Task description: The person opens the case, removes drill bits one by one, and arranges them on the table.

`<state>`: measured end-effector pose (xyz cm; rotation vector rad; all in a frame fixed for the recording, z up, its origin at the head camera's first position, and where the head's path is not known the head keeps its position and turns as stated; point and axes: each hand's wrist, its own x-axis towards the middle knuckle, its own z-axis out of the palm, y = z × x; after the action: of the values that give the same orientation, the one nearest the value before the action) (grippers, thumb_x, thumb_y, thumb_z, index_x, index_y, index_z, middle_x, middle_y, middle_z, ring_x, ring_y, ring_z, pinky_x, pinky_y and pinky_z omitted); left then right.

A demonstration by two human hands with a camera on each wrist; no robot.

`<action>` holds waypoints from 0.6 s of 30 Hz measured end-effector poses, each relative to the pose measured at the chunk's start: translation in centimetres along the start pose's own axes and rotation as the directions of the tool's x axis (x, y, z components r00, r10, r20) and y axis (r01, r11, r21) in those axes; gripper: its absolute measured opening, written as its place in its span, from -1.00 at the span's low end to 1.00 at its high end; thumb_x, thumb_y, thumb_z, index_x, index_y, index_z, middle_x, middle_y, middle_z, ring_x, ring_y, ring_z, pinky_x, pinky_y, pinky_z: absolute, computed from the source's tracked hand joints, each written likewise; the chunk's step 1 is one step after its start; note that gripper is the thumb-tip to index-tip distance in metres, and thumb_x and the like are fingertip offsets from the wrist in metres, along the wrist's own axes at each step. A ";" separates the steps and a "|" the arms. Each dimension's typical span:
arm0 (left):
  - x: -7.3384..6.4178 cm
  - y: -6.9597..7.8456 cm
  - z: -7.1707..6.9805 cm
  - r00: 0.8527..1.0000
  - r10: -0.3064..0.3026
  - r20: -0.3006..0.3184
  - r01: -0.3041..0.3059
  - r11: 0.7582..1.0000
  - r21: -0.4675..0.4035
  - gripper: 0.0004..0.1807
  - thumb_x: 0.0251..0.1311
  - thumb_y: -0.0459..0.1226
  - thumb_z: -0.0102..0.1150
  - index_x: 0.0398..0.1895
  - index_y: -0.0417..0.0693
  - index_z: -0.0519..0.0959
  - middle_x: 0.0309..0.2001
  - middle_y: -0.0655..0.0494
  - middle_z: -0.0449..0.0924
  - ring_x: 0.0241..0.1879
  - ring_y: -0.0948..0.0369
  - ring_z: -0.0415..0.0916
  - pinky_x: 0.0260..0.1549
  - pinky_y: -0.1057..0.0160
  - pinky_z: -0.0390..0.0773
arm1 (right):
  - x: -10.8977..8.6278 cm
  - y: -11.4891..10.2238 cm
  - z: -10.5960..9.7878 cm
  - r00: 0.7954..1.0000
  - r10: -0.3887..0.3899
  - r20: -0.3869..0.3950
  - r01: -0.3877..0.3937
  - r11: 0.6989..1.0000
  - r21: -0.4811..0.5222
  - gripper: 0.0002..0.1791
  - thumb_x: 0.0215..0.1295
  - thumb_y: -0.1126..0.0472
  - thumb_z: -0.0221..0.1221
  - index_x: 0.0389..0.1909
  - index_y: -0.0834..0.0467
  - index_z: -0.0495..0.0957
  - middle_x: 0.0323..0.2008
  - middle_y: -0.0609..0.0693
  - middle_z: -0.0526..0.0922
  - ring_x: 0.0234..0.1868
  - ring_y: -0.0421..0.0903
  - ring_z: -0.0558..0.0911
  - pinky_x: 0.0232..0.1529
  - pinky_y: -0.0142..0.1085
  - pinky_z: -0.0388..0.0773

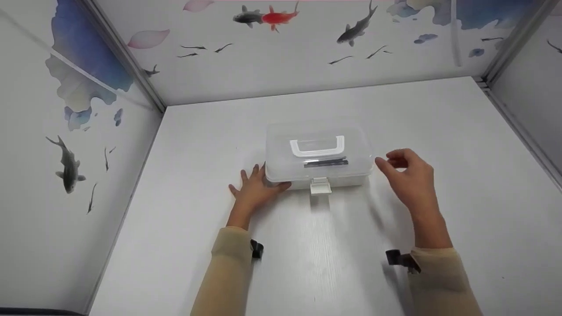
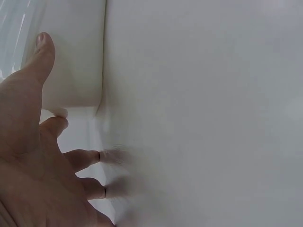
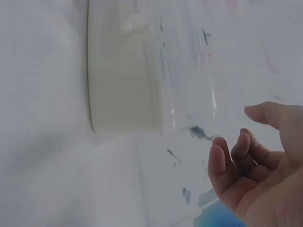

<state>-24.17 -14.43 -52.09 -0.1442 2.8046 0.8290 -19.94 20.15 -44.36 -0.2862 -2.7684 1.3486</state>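
Note:
A storage box (image 1: 316,183) with a clear lid (image 1: 281,145) and a white base stands on the table in the head view. A white handle (image 1: 317,152) lies on the lid, which sits down over the base. The white front latch (image 1: 320,186) sticks out toward me. Thin dark sticks (image 1: 326,162) show through the lid. My left hand (image 1: 254,191) is at the box's front left corner, fingers spread on the table and thumb (image 2: 43,54) along the front wall. My right hand (image 1: 409,177) hovers beside the right end, apart from it, fingers loosely bent and holding nothing.
The white table (image 1: 316,263) runs back to a panel wall (image 1: 307,66) painted with fish and petals. Side panels stand at the left (image 1: 35,175) and right. Each sleeve carries a small black camera mount (image 1: 257,249) at the wrist.

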 end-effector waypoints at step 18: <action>0.1 0.1 -0.1 1.000 -0.004 -0.010 0.004 1.000 0.004 0.17 -0.23 0.58 0.11 0.53 0.43 0.08 0.57 0.06 -0.01 0.57 -0.20 -0.34 0.31 -0.52 -0.40 | 3.6 3.1 1.8 0.966 -0.113 0.233 0.110 0.994 0.027 -0.07 0.23 -0.36 0.14 0.49 0.05 0.18 0.49 0.15 0.21 0.41 0.25 0.34 0.33 0.05 0.37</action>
<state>-24.33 -14.38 -51.95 -0.1538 2.8138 0.8237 -23.28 21.28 -48.10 0.0333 -2.9080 1.4589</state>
